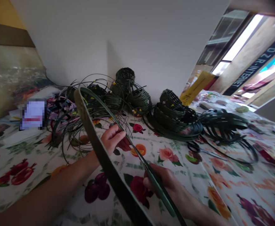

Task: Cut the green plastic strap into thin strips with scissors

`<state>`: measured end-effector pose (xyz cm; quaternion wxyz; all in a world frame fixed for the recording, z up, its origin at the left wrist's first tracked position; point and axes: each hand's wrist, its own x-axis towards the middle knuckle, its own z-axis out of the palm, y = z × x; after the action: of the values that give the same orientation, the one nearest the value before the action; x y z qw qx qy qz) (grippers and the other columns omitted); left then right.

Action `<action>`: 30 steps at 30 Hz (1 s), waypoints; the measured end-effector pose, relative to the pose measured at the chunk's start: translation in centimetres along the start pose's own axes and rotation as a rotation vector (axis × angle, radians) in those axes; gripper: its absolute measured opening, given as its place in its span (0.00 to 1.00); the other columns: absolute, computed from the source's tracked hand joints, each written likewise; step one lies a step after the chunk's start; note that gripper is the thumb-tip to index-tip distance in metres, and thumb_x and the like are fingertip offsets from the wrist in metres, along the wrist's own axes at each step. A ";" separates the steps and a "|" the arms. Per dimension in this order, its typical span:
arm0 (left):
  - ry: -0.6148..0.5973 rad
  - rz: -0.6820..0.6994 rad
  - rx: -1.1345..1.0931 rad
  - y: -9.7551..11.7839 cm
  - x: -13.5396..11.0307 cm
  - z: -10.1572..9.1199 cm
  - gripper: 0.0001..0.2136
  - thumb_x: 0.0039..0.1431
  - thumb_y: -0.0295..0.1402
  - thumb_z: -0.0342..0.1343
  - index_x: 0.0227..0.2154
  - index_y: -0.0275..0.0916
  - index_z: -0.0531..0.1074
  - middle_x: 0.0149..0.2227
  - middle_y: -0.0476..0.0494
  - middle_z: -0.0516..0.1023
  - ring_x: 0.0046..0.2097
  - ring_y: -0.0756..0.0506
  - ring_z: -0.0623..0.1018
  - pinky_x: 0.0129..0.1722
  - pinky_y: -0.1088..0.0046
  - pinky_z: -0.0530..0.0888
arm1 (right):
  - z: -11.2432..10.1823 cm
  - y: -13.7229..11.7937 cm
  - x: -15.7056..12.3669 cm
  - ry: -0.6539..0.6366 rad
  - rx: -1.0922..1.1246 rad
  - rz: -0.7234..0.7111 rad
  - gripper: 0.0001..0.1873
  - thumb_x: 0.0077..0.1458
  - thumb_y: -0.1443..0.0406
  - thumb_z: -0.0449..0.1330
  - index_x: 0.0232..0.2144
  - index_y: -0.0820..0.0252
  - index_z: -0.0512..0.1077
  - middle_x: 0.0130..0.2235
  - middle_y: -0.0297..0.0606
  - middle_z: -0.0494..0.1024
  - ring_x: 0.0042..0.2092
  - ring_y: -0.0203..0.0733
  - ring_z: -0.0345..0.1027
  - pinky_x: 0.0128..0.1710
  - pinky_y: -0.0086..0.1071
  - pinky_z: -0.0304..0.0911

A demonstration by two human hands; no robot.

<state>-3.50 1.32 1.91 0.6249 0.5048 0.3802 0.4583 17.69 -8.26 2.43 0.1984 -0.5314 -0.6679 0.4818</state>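
A long, flat dark green strip [90, 131] bends in a loop close to my view. Its far part runs down from the bend through my left hand [112, 136], where thumb and fingers pinch it. Lower and to the right, my right hand [163, 180] is closed around the green strip's nearer length, and several layers seem to lie together there. I cannot make out whether it also grips a tool. Between both hands the strip is taut above the flowered tablecloth [156, 142].
Woven green baskets [139, 99] stand along the white wall, with stacked ones [175, 116] to the right. Thin loose strands [80, 135] tangle at left. Scissors [203, 149] and a coiled strip bundle [224, 125] lie right. A blurred phone-like item [33, 113] is far left.
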 end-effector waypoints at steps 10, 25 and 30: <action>-0.023 -0.001 0.006 0.0 0.0 0.0 0.11 0.58 0.39 0.57 0.28 0.38 0.64 0.22 0.51 0.75 0.24 0.49 0.78 0.25 0.73 0.75 | -0.1 -0.1 0.0 -0.025 0.011 -0.029 0.17 0.61 0.53 0.55 0.27 0.59 0.63 0.27 0.31 0.67 0.29 0.37 0.58 0.29 0.30 0.56; 0.004 0.047 0.133 0.3 0.0 -0.6 0.12 0.60 0.41 0.55 0.26 0.39 0.67 0.22 0.48 0.77 0.24 0.48 0.77 0.16 0.79 0.61 | 0.7 1.2 0.2 0.015 0.100 -0.074 0.17 0.62 0.54 0.55 0.28 0.60 0.65 0.27 0.32 0.69 0.29 0.36 0.61 0.29 0.29 0.57; -0.051 0.106 0.169 0.5 0.0 -0.8 0.14 0.61 0.41 0.53 0.24 0.39 0.65 0.18 0.51 0.72 0.17 0.53 0.67 0.15 0.79 0.58 | 0.8 1.0 0.2 0.020 0.172 -0.061 0.15 0.61 0.57 0.57 0.27 0.60 0.64 0.27 0.31 0.69 0.28 0.35 0.59 0.27 0.28 0.56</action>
<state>-4.34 1.54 2.24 0.5644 0.5866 0.3743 0.4442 17.47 -8.43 1.18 0.2644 -0.4969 -0.6379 0.5257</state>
